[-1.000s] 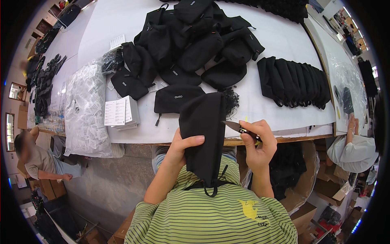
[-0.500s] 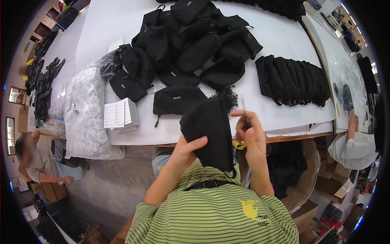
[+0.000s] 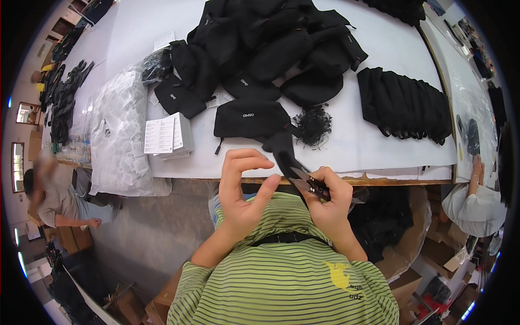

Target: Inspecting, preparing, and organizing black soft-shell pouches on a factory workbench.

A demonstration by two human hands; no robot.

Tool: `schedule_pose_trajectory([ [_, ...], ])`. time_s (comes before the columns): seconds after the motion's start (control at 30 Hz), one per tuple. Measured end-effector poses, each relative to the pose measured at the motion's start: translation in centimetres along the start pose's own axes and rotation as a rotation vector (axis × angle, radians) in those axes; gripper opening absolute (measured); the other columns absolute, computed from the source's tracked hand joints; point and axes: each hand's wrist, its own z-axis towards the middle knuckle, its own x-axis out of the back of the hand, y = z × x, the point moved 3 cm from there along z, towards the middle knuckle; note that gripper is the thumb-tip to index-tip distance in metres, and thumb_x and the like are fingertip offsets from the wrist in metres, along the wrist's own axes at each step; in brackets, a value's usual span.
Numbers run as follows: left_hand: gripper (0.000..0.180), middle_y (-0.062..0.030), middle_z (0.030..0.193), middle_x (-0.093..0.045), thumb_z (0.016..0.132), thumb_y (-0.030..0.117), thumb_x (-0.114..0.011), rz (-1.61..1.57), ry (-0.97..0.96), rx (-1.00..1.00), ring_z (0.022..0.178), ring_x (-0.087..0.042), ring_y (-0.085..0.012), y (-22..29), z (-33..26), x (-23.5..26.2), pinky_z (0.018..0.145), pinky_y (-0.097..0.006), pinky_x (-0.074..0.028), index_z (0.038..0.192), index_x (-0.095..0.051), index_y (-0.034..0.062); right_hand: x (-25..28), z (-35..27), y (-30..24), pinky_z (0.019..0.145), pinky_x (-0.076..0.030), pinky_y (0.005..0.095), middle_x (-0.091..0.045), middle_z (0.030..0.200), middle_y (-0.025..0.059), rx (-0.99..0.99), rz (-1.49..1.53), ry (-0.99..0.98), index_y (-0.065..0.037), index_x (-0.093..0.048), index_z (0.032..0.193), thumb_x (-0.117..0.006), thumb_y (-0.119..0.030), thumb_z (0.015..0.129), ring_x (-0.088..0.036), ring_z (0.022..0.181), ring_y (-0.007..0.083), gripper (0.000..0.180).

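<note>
A black fabric pouch point(image 3: 286, 154), seen narrow and almost edge-on, hangs over the table's near edge. My right hand point(image 3: 335, 201) is closed on its lower end, fingers pinched around it. Small shiny dark bits show between those fingers, perhaps a cutting tool, but blur hides its shape. To the left of the pouch, my left hand point(image 3: 242, 192) is raised with thumb and fingers curved apart, holding nothing. Just beyond lies another flat black pouch point(image 3: 252, 120) with a zip pull. A tuft of black thread clippings point(image 3: 314, 125) sits beside it.
Black pouches point(image 3: 271, 51) are heaped at the table's far middle, with a neat row of them point(image 3: 405, 105) at right. At left stand a stack of printed cards point(image 3: 167, 135) and a clear bag of white labels point(image 3: 120, 135). Co-workers sit at both sides.
My left hand has let go of the pouch and opened. The pouch has turned from broadside to edge-on, and my right hand has closed on it. The whole view has shifted slightly.
</note>
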Motion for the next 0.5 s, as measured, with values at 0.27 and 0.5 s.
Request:
schedule_pose_trajectory([
  [0.27, 0.006, -0.0060, 0.090, -0.056, 0.079, 0.007, -0.066, 0.009, -0.085, 0.238, 0.086, -0.052, -0.0171, 1.2, 1.2, 2.6, 0.078, -0.027, -0.041, 0.083, -0.065, 0.0028, -0.1, 0.4, -0.8, 0.049, -0.038, 0.0342, -0.047, 0.066, 0.0076, 0.423, -0.354, 0.035, -0.003, -0.064, 0.093, -0.069, 0.007, 0.060, -0.049, 0.057, 0.0236, 0.034],
  [0.5, 0.011, -0.0040, 0.090, -0.055, 0.072, 0.008, -0.069, 0.080, -0.260, 0.248, 0.086, -0.050, -0.0177, 1.7, 1.3, 3.1, 0.078, -0.027, -0.041, 0.081, -0.065, 0.0039, -0.3, 0.6, -0.9, 0.048, -0.036, 0.0338, -0.043, 0.066, 0.0061, 0.472, -0.415, 0.036, -0.003, -0.066, 0.093, -0.068, 0.006, 0.058, -0.047, 0.056, 0.0220, 0.036],
])
